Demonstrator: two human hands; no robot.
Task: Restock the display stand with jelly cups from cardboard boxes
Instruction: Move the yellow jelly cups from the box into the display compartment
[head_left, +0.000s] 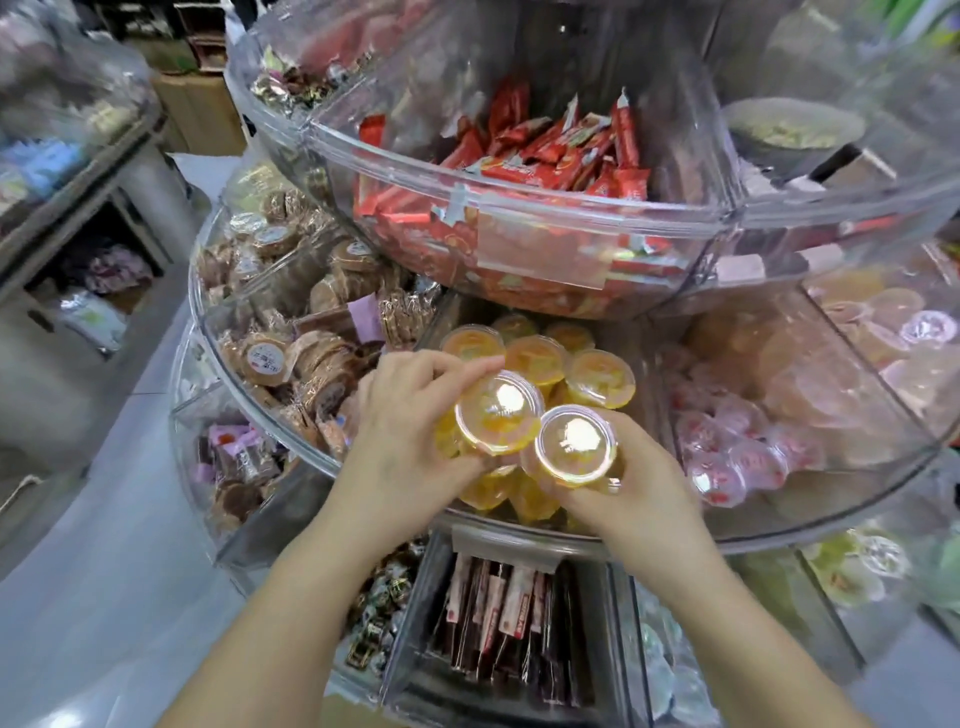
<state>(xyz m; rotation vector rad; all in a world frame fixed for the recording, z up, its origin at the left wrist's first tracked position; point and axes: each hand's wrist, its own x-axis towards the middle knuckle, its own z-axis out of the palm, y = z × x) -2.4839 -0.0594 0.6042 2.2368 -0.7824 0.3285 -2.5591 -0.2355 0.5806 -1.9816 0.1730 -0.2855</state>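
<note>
left hand (410, 431) fingers curled round orange jelly cup (498, 413), right hand (618, 488) gripping second cup (575, 446)

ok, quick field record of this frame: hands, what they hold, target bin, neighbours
left hand: grips a yellow jelly cup
right hand: grips a second yellow cup
target bin: middle tier, partly filled with yellow cups
left neighbour: brown wrapped cakes
right neighbour: pink jelly cups
tier above: red wrapped bars
cardboard boxes: none identifiable
</note>
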